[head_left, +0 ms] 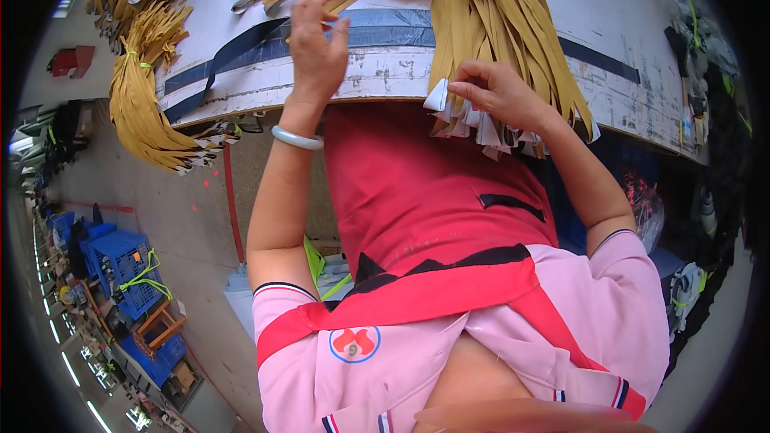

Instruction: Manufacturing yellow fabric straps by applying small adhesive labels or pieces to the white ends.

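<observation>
Tan straps [465, 28] drape over the front edge of the bench [385, 82]. Your right hand [509, 95] has its fingers pinched on one white end [435, 97]; grip it lightly and flat so it neither creases nor drags other straps. Your left hand [318, 56] is raised, fingers part-curled; I cannot tell whether they hold anything.

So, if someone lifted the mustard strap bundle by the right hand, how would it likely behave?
Probably floppy: the mustard strap bundle bends and droops over the edge of the white table. It may splay or shed strips, since they fan out loosely. Rolling seems unlikely, as the strips look flat and ribbon-like.
</observation>
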The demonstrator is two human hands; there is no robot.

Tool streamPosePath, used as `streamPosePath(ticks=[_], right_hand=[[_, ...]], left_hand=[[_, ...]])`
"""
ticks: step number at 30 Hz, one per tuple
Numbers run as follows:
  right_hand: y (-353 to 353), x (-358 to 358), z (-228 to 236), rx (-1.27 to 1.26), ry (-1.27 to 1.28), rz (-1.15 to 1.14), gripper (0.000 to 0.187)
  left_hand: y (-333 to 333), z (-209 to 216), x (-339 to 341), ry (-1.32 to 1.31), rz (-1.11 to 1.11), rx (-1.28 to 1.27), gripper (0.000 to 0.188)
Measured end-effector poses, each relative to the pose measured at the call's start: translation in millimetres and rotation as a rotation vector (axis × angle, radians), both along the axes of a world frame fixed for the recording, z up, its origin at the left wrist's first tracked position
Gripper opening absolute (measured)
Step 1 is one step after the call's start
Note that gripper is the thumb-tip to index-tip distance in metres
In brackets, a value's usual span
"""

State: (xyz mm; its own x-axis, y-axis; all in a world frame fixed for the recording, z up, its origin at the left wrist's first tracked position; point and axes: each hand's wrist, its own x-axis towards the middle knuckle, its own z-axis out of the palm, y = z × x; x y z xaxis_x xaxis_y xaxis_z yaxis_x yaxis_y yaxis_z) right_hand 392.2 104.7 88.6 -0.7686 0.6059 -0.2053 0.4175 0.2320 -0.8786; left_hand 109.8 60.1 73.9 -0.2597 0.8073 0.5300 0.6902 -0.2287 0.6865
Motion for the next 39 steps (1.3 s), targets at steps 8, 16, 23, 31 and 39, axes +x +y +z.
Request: streamPosePath(ticks=[8, 16, 23, 31, 39], right_hand=[[32, 28, 18, 0.258, -0.021, -0.07, 0.017], [34, 70, 6, 0.148, 0.012, -0.332, 0.016], [24, 43, 11, 0.3, -0.035, -0.176, 0.016], [18, 59, -1, 0.127, 0.107, -0.317, 0.016], [15, 56, 6, 0.212, 0.194, -0.258, 0.015]], left_hand=[[-12, -64, 36, 0.095, -0.172, -0.169, 0.028], [1, -25, 92, -0.09, -0.374, -0.223, 0.011], [89, -20, 139, -0.056, -0.084, -0.493, 0.018], [72, -31, 100, -1.981, -0.787, -0.495, 0.03], [-34, -13, 108, -1.553, -0.684, -0.681, 0.039]])
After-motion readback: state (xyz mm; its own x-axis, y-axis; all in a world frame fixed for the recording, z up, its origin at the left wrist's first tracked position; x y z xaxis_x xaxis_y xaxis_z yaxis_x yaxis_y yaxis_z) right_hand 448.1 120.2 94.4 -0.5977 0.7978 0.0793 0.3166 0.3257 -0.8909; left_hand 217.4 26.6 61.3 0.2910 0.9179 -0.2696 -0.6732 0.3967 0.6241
